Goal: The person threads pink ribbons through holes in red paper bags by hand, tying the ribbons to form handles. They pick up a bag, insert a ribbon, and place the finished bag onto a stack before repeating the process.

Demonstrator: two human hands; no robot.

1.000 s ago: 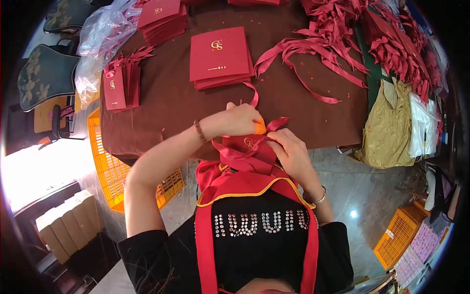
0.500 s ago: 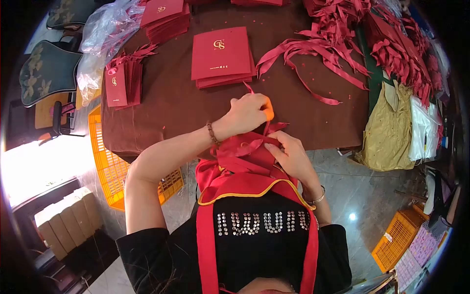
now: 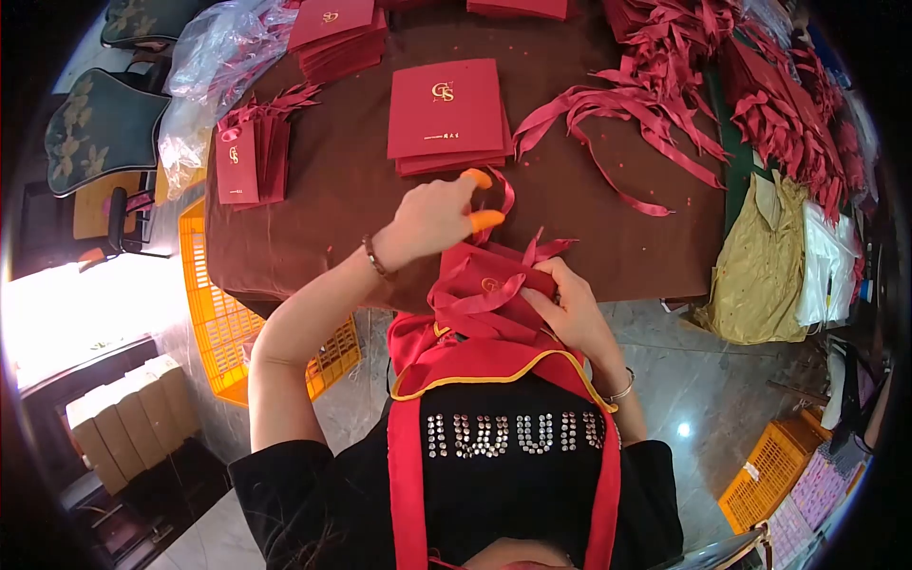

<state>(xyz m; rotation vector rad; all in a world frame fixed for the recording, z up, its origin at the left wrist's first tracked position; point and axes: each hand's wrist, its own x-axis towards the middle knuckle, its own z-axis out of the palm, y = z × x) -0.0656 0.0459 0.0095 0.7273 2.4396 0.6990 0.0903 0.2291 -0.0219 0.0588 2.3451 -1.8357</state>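
Note:
My left hand (image 3: 432, 220), with orange covers on two fingertips, is over the table's front edge, thumb and forefinger apart. A thin red ribbon (image 3: 508, 193) curves up beside those fingertips. My right hand (image 3: 567, 306) grips the right side of a small red paper bag (image 3: 475, 269) with a gold mark, thumb on top. Loose ribbon ends lie over this bag, and it rests above my red apron (image 3: 456, 364) with yellow trim. Beyond my left hand lies a stack of larger red bags (image 3: 444, 109) with gold lettering.
On the brown tablecloth (image 3: 332, 209) are small red bags (image 3: 237, 163) at left and a ribbon bundle (image 3: 627, 109) at right. An orange crate (image 3: 211, 332) stands below the left edge. A gold-coloured sack (image 3: 760, 266) hangs at the right edge.
My left hand has moved left, away from the bag, and its fingers have spread. The ribbon now arches beside them. My right hand keeps its hold; the whole view has shifted slightly.

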